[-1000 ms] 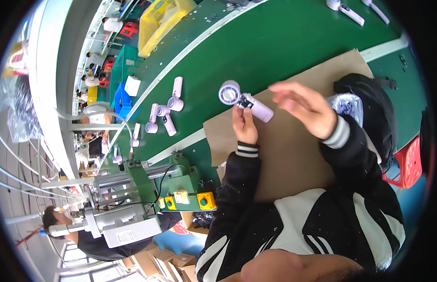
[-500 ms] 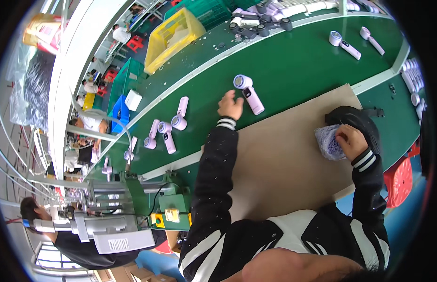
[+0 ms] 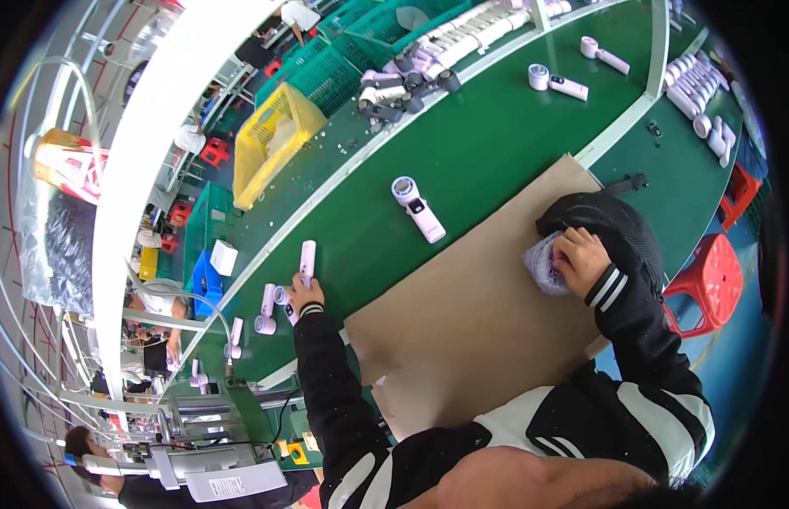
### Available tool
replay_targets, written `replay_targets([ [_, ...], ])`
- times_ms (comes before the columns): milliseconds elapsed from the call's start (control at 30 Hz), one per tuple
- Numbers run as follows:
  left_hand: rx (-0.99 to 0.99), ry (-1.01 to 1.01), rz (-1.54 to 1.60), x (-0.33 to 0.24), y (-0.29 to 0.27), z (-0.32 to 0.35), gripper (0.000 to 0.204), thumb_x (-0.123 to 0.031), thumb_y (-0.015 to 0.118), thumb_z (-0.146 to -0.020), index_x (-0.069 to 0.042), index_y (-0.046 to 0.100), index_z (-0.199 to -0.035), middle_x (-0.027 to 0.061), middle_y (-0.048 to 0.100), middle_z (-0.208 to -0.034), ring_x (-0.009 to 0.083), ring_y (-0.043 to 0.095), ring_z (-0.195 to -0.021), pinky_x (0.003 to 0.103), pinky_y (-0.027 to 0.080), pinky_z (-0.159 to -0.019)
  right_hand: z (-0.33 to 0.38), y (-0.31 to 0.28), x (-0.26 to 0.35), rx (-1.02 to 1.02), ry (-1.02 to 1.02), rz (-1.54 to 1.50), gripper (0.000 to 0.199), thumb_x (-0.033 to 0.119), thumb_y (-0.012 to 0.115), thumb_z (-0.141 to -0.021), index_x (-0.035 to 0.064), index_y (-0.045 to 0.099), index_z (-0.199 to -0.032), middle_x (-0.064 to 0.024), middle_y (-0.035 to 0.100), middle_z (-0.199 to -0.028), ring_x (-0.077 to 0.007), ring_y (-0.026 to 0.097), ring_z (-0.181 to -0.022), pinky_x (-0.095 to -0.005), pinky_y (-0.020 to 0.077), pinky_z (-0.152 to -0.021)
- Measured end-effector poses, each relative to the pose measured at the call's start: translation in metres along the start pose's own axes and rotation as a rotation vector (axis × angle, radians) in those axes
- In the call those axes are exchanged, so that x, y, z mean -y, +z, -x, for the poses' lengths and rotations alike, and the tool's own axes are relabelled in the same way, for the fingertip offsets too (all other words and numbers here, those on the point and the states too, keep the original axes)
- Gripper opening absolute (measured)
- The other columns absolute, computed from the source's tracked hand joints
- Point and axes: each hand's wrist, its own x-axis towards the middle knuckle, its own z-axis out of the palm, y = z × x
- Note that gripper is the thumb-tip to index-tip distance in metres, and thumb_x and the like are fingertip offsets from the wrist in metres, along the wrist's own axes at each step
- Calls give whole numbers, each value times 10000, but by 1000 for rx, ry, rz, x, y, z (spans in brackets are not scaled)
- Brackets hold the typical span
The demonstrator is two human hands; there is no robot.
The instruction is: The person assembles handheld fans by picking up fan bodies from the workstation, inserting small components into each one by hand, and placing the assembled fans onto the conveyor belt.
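My left hand (image 3: 306, 293) is at a lilac handheld fan (image 3: 307, 258) on the green surface, its fingers curled over the fan's head, which they hide. Close beside it lie a second lilac fan (image 3: 282, 295), partly covered by the hand, and a third (image 3: 268, 300). My right hand (image 3: 584, 260) has its bent fingers closed on a crumpled lilac-white bundle (image 3: 541, 267); its material is hard to make out. The bundle rests against a black rounded bag (image 3: 611, 219) with a strap. One more fan (image 3: 420, 210) lies alone between my hands.
Brown cardboard (image 3: 462, 318) covers the table before me. A pale rail (image 3: 360, 153) separates the green strip from a yellow crate (image 3: 276, 140) and piled fan parts (image 3: 403, 89). Two fans (image 3: 557, 82) lie far right. A red stool (image 3: 708, 284) stands right; a machine (image 3: 216, 475) stands left.
My left hand has moved left, from beside the lone fan to the group of fans, and its fingers have closed in. My right hand stays on the bundle. The whole view has shifted.
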Motion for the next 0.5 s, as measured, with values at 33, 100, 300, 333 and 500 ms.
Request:
replay_targets([
  [33, 83, -39, 34, 1, -1, 1, 439, -301, 603, -804, -199, 487, -1215, 227, 539, -1106, 429, 563, -896, 503, 458, -824, 0, 1, -1, -5, 4, -22, 150, 111, 677, -709, 84, 562, -800, -80, 562, -866, -287, 523, -847, -348, 439, -795],
  [100, 140, -109, 64, 12, -3, 1, 439, -284, 606, -798, -200, 490, -1213, 231, 558, -1080, 430, 571, -879, 502, 464, -811, -4, -2, 0, -10, -34, -51, 148, 106, 679, -704, 81, 560, -790, -83, 567, -855, -289, 525, -840, -346, 441, -791],
  [300, 78, 259, 343, -16, -35, 27, 414, -80, 627, -701, -212, 546, -1085, 205, 596, -895, 417, 574, -809, 463, 467, -800, -7, -13, -13, 81, -172, -96, 123, 85, 678, -686, 68, 562, -723, -94, 595, -759, -308, 552, -725, -363, 462, -696],
  [333, 52, 295, 340, -33, -48, 40, 459, 11, 597, -677, -203, 543, -1079, 195, 528, -1027, 408, 542, -916, 458, 453, -853, -9, -14, -14, 102, -211, -97, 123, 85, 678, -686, 68, 562, -723, -94, 595, -759, -308, 552, -725, -363, 462, -696],
  [500, 363, 528, 596, -86, -115, 115, 422, 100, 565, -654, -129, 537, -1006, 170, 391, -1204, 369, 472, -1043, 398, 430, -923, -20, -12, -17, 191, -201, -147, 94, 91, 659, -700, 47, 581, -727, -105, 584, -708, -306, 548, -645, -377, 444, -618],
])
